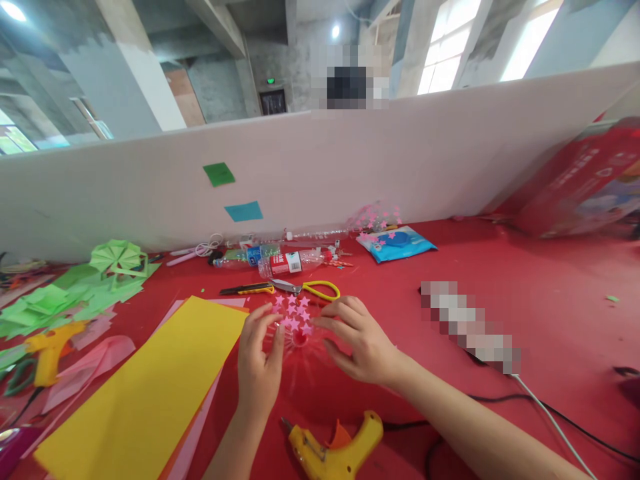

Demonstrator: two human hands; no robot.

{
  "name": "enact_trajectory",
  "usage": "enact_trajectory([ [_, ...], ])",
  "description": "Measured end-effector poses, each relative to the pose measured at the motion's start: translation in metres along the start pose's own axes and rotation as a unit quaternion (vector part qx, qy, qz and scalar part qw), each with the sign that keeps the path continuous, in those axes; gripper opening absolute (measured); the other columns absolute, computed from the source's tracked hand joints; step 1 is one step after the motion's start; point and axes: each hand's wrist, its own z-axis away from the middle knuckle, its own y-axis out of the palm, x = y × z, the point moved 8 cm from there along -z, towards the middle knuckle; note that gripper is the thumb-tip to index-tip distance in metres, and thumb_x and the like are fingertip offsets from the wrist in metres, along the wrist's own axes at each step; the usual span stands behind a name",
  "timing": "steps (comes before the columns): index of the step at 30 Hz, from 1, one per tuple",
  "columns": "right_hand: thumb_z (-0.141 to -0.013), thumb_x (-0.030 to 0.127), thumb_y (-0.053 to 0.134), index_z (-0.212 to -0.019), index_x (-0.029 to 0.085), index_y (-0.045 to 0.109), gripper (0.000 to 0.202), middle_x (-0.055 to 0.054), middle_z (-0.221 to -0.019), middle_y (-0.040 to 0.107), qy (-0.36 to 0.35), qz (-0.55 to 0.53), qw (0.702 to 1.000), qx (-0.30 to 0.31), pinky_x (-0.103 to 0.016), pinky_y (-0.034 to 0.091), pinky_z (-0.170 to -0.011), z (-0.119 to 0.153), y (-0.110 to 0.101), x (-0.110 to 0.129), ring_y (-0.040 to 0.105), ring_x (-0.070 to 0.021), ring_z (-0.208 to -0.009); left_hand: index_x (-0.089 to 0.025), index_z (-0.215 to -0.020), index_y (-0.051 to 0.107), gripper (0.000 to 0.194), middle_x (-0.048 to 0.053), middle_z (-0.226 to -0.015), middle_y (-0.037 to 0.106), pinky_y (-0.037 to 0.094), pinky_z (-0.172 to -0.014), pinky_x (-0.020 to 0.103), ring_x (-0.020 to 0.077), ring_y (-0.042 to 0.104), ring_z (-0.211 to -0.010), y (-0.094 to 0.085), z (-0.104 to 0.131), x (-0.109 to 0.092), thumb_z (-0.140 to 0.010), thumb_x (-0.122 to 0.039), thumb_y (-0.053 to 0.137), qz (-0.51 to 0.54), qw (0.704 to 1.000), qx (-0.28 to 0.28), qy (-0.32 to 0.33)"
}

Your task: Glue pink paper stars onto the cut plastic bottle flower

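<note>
Between my hands, a piece of clear plastic bottle (pixel 299 341) stands on the red table, its cut strips spreading outward. Small pink stars (pixel 293 313) cluster above its middle. From the left, my left hand (pixel 261 350) curls its fingers and thumb at the plastic's edge and appears to grip a strip. My right hand (pixel 356 341) is at the other side, fingers bent and apart, fingertips close beside the stars; whether they touch is unclear. Just in front lies a yellow glue gun (pixel 333 450). Behind are yellow-handled scissors (pixel 305 288) and a utility knife (pixel 247 289).
Yellow paper sheets (pixel 150 387) lie at left, beside green paper pieces (pixel 55 303) and another yellow glue gun (pixel 53 350). Plastic bottles (pixel 287 263) and a blue wipes pack (pixel 397 243) line the white partition (pixel 320 167). Cables (pixel 540 403) cross the right side.
</note>
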Motion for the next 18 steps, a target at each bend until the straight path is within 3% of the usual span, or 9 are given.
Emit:
enact_trajectory([
  [5,-0.084,0.009,0.046,-0.107,0.019,0.059,0.028,-0.008,-0.092,0.064,0.016,0.004,0.999,-0.052,-0.035,0.048,-0.074,-0.003,-0.012,-0.004,0.057,-0.0193,-0.084,-0.022,-0.098,0.060,0.015,0.008,-0.110,0.062,0.047,-0.092,0.039,0.0215,0.058,-0.107,-0.006,-0.003,-0.002,-0.091,-0.031,0.050,0.007,1.000,-0.024,0.004],
  [9,-0.088,0.010,0.044,-0.105,0.019,0.059,0.025,-0.008,-0.089,0.066,0.053,-0.012,0.997,-0.055,-0.031,0.049,-0.071,-0.004,-0.012,-0.009,0.059,-0.0179,-0.080,-0.021,-0.099,0.060,0.019,0.008,-0.104,0.063,0.047,-0.093,0.037,0.0205,0.058,-0.103,-0.018,-0.007,0.004,-0.092,-0.033,0.048,0.029,0.997,-0.072,-0.008],
  [13,-0.090,0.012,0.043,-0.103,0.019,0.060,0.022,-0.007,-0.085,0.065,0.103,-0.033,0.994,-0.032,-0.026,0.049,-0.065,-0.004,-0.009,-0.014,0.061,-0.0153,-0.072,-0.020,-0.100,0.060,0.027,0.009,-0.108,0.064,0.045,-0.096,0.038,0.0209,0.058,-0.105,-0.020,-0.008,0.024,-0.092,-0.041,0.045,0.072,0.991,-0.082,-0.073],
  [18,-0.091,0.013,0.044,-0.102,0.017,0.061,0.021,-0.006,-0.081,0.063,0.112,-0.028,0.993,-0.028,-0.024,0.047,-0.061,-0.007,-0.017,-0.010,0.059,-0.0142,-0.068,-0.019,-0.101,0.062,0.040,0.010,-0.106,0.066,0.047,-0.095,0.039,0.0224,0.061,-0.105,-0.012,-0.006,0.048,-0.091,-0.051,0.040,0.140,0.975,-0.074,-0.155],
])
